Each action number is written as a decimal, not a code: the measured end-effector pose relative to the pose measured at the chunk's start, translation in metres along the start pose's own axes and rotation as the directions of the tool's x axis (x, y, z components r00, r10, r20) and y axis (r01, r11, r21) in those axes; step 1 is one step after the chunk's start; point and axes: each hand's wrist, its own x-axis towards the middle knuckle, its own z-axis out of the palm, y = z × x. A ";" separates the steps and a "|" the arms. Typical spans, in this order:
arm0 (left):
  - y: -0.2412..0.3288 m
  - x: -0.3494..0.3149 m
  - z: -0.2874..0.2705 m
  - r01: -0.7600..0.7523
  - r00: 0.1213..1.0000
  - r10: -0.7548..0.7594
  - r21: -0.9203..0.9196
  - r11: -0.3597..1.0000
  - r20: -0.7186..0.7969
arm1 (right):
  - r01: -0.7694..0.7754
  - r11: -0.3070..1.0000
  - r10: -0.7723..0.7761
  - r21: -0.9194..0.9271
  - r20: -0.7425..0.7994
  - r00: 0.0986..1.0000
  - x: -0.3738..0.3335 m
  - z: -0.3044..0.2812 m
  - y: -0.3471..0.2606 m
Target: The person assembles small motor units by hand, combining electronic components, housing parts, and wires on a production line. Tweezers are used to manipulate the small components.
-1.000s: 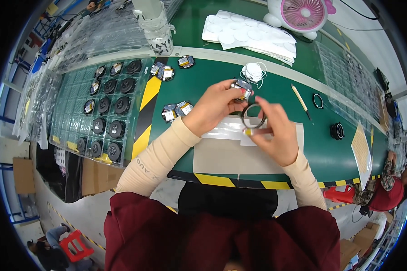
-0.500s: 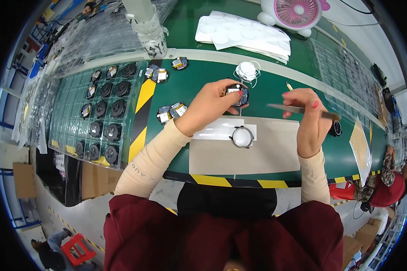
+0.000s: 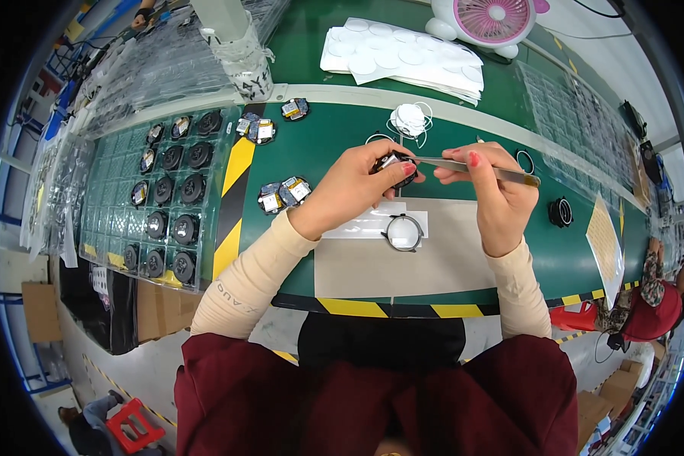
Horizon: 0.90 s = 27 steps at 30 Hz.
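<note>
My left hand [image 3: 346,182] pinches a round watch module [image 3: 395,163], a dark disc with a circuit board and a pale patch, between thumb and fingers above the table. In my right hand [image 3: 503,199] is a pair of metal tweezers [image 3: 475,168], lying nearly level. Their tips point left and meet the module's right edge; whether they grip a part there I cannot tell. Below my hands a round watch case ring [image 3: 387,239] lies on a white sheet [image 3: 355,226] over a grey mat [image 3: 448,266].
Several bare modules [image 3: 284,194] lie left on the green table. A clear tray [image 3: 110,205] holds rows of round modules. Behind are a white cord bundle [image 3: 410,120], stacked white sheets [image 3: 403,57] and a pink fan [image 3: 494,17]. Black rings [image 3: 560,213] stand at the right.
My right hand has moved left, bringing the tweezer tips from beside the module onto its edge. The left hand has tilted the module and stays in about the same place.
</note>
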 end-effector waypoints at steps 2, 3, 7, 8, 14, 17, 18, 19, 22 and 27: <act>-0.001 0.001 0.000 0.005 1.000 -0.005 -0.010 1.000 0.005 | -0.025 1.000 0.025 0.000 0.009 1.000 0.001 0.000 -0.001; 0.000 0.000 0.001 0.003 1.000 -0.003 0.002 1.000 0.014 | -0.050 0.999 0.050 0.003 0.022 0.999 0.002 0.000 -0.003; 0.001 -0.002 0.001 -0.002 0.998 0.003 -0.005 1.000 0.055 | -0.128 0.992 0.128 -0.011 0.026 0.991 0.009 -0.004 -0.007; 0.002 -0.003 0.001 -0.003 0.998 0.003 -0.003 1.000 0.058 | -0.205 0.977 0.205 0.056 0.008 0.979 0.011 -0.005 -0.007; 0.003 -0.001 0.000 -0.029 0.995 0.027 0.011 1.000 0.100 | -0.348 0.927 0.349 0.139 0.015 0.937 0.020 -0.009 -0.007; 0.005 0.000 -0.001 -0.049 0.991 0.047 0.008 0.999 0.129 | -0.392 0.909 0.393 0.143 0.026 0.919 0.026 -0.011 -0.006; 0.005 0.001 -0.002 -0.044 0.991 0.042 0.010 0.999 0.128 | -0.406 0.904 0.405 0.135 0.037 0.914 0.027 -0.012 -0.006; 0.007 0.002 -0.002 -0.058 0.988 0.050 0.053 0.997 0.145 | -0.422 0.895 0.424 0.147 0.021 0.905 0.028 -0.012 -0.005; 0.009 0.000 -0.004 -0.080 0.983 0.067 0.072 0.994 0.170 | -0.453 0.871 0.459 0.190 0.015 0.888 0.031 -0.010 -0.004; -0.002 0.004 -0.008 -0.043 0.994 0.051 -0.085 0.995 0.098 | -0.209 0.968 0.235 0.142 -0.210 0.949 0.024 -0.006 0.005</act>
